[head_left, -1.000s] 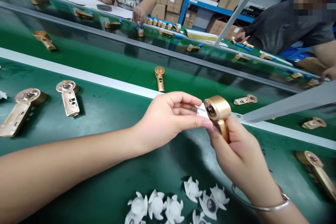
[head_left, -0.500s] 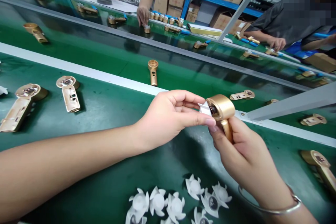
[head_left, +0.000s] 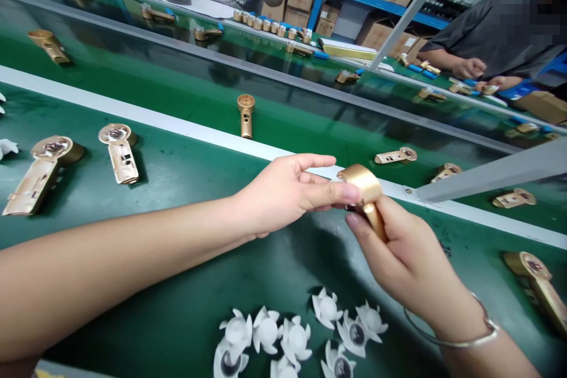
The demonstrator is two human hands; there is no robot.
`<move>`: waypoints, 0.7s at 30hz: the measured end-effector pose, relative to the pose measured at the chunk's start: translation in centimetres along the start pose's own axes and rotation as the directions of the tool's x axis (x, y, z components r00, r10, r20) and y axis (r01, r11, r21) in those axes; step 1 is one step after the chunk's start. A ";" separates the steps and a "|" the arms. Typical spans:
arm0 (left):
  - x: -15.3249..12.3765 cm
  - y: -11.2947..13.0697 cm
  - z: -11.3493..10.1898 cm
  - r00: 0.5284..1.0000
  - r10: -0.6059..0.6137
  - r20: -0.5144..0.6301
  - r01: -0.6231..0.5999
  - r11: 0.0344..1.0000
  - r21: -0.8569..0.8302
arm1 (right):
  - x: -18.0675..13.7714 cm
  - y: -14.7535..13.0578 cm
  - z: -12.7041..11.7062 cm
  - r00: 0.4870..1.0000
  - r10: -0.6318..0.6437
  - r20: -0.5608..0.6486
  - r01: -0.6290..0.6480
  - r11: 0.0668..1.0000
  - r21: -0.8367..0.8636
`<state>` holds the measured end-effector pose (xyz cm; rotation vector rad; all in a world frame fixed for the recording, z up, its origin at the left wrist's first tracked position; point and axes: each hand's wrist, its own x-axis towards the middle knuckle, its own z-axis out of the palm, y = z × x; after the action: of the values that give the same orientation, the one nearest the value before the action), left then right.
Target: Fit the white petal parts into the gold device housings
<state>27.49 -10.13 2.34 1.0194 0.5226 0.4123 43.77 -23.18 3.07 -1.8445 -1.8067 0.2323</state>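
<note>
My right hand (head_left: 405,260) grips the handle of a small gold fan housing (head_left: 364,186) and holds it up over the green table. My left hand (head_left: 292,189) is against the open front of the housing's round head, thumb and fingers pinched there. The white fan blade seen a moment ago is hidden behind those fingers. Several loose white fan blades (head_left: 296,336) lie on the table just below my hands.
Gold housing halves (head_left: 119,150) lie at the left and one (head_left: 538,283) at the right. More gold parts ride the green conveyor belt (head_left: 177,94) beyond a white strip. Two people work across the belt; a grey metal bar (head_left: 491,174) slants in from the right.
My left hand has pushed the white blade into the housing head, so the blade no longer shows. The housing tilted slightly. Parts on the conveyor drifted left.
</note>
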 end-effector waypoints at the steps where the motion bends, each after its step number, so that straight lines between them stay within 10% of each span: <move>1: 0.2 -0.1 -0.2 1.000 0.003 -0.021 -0.001 0.995 0.102 | 0.6 0.4 -0.1 0.999 0.050 -0.007 -0.050 0.999 -0.015; 4: 0.5 -0.7 -0.6 0.992 0.113 -0.063 -0.058 0.822 0.566 | 4.0 2.5 0.1 0.972 0.226 -0.058 -0.233 0.946 -0.224; 6: 0.2 -1.0 -0.6 0.968 0.158 0.193 -0.249 0.567 0.785 | 7.3 4.4 0.8 0.953 0.299 -0.048 -0.292 0.861 -0.416; 9: -0.9 -1.4 0.1 0.794 -0.039 0.607 -0.551 0.376 0.745 | 12.0 6.7 2.6 0.948 0.318 0.007 -0.276 0.835 -0.475; 12: -2.0 -1.8 0.9 0.706 -0.205 0.677 -0.613 0.302 0.730 | 14.3 7.6 3.3 0.958 0.274 0.080 -0.212 0.871 -0.443; 16: -2.2 -2.3 1.2 0.698 -0.245 0.672 -0.641 0.204 0.740 | 10.7 8.3 0.1 0.977 0.187 0.099 -0.136 0.912 -0.387; 21: -0.9 -2.4 0.3 0.786 -0.161 0.597 -0.571 0.180 0.801 | -1.1 10.5 -3.5 0.992 0.113 -0.054 -0.125 0.913 -0.389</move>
<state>27.13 -11.94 0.54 2.4718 -0.0392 -0.0991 54.51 -24.67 0.66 -2.2214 -1.8201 -0.1260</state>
